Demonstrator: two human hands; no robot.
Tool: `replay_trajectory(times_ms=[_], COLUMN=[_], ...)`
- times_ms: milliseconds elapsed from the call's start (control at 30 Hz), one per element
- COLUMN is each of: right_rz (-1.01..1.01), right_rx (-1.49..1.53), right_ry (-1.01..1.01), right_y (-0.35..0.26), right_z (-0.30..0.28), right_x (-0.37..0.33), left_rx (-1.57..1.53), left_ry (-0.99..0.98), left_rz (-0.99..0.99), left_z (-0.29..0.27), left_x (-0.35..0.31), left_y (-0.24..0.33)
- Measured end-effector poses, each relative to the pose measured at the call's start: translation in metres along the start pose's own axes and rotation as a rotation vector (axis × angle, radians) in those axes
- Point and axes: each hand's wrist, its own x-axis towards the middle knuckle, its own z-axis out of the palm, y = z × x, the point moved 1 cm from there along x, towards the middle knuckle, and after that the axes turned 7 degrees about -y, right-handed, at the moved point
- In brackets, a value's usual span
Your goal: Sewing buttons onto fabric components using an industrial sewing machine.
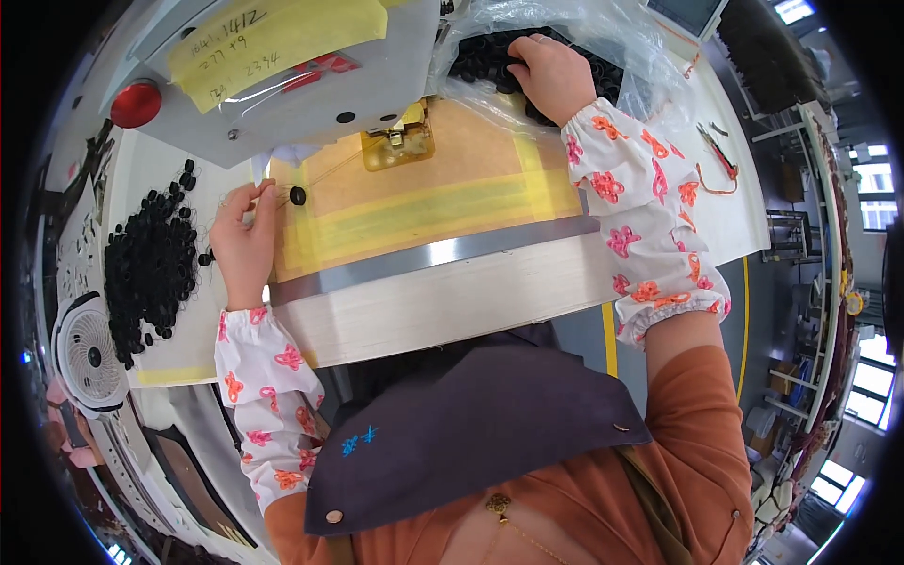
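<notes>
A bare stretch of tan, yellow-taped work surface (443, 202) is left open between the two hands, with free passage along its near metal edge. The far side is blocked by the grey sewing machine head (311, 85) and its yellow presser clamp (397, 141). The left is crowded by a heap of small black rings (151, 264). The far right is filled by a crumpled clear plastic bag (603, 47).
</notes>
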Motion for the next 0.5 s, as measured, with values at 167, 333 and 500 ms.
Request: replay_trajectory(times_ms=[167,333,500], right_rz=[0.147,0.145,0.071], right_rx=[-0.124,-0.11,0.05], right_ry=[-0.216,-0.276,-0.055], right_y=[-0.005,-0.009,-0.016], right_z=[0.001,-0.004,-0.016], right_x=[0.011,0.011,0.006], left_rx=[0.329,0.363,0.364], left_ry=[-0.165,-0.141,-0.223], left_rz=[0.457,0.395,0.155], left_z=[0.046,0.085,0.082], left_x=[-0.002,0.008,0.015], left_y=[0.049,0.049,0.056])
